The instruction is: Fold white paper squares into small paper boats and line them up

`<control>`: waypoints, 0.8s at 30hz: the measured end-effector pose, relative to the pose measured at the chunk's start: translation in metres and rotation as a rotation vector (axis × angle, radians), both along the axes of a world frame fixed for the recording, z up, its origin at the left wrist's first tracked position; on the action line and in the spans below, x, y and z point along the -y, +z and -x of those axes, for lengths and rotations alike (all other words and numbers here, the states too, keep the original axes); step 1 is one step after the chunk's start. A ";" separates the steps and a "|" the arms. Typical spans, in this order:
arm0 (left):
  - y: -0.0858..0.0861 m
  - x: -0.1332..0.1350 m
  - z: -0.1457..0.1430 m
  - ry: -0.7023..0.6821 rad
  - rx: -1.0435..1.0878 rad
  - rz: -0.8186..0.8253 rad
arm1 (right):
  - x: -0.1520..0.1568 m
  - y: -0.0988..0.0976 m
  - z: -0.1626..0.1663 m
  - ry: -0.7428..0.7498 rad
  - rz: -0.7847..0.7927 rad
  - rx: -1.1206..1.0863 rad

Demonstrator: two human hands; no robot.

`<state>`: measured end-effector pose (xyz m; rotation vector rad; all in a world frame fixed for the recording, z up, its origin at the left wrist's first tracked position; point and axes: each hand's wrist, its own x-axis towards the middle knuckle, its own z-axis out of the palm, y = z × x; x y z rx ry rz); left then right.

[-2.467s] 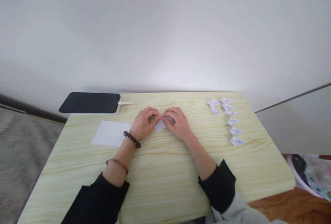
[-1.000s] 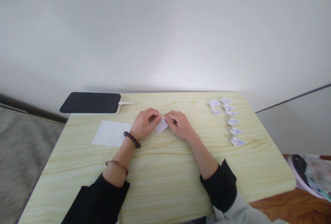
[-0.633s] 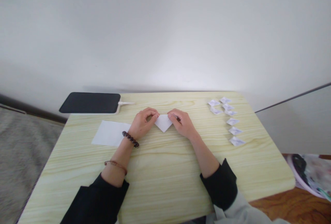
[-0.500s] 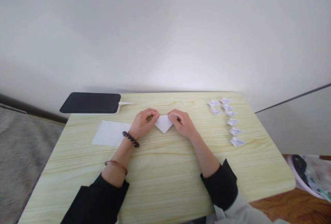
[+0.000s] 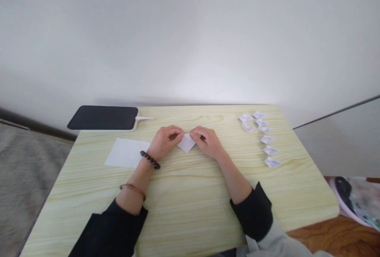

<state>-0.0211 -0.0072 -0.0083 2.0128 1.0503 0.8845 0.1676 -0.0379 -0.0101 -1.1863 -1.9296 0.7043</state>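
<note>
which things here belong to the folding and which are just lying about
Seem part of it:
folded paper, held by left hand and right hand
flat sheet
paper boats

Seem just lying about:
phone or tablet
white cable
pink-rimmed container

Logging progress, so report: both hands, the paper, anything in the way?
Left hand and right hand pinching folded paper. Tip toward wearer. White sheet just left, nothing seen blocking.

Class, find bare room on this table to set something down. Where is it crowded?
Bare table lies between the left sleeve and right sleeve; between the right hand and the boats; and near left, in front of the sheet. Crowded: the far right, where boats cluster, and around the folded paper, pinched by the left hand and right hand.
</note>
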 end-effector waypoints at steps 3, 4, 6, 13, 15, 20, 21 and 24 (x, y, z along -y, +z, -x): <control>0.003 0.001 0.002 0.020 0.008 0.030 | 0.000 0.002 -0.003 -0.016 0.021 -0.029; 0.003 0.001 0.002 0.029 0.009 0.040 | 0.000 0.002 -0.004 -0.022 0.027 -0.038; 0.004 0.001 0.003 0.055 0.024 0.057 | 0.000 0.002 -0.005 -0.044 0.039 -0.061; 0.001 -0.002 0.001 -0.039 -0.038 0.033 | -0.001 0.001 -0.003 0.008 0.036 -0.009; 0.000 -0.002 0.000 -0.054 -0.072 0.001 | -0.001 0.001 -0.002 0.020 0.028 0.005; 0.004 0.000 0.001 -0.015 -0.053 -0.005 | -0.003 0.001 -0.004 0.056 0.042 0.045; 0.005 0.001 0.001 0.000 -0.047 0.002 | -0.003 0.000 -0.005 0.057 0.046 0.050; 0.009 0.003 0.002 0.026 -0.036 0.034 | -0.004 0.000 -0.008 0.059 0.056 0.056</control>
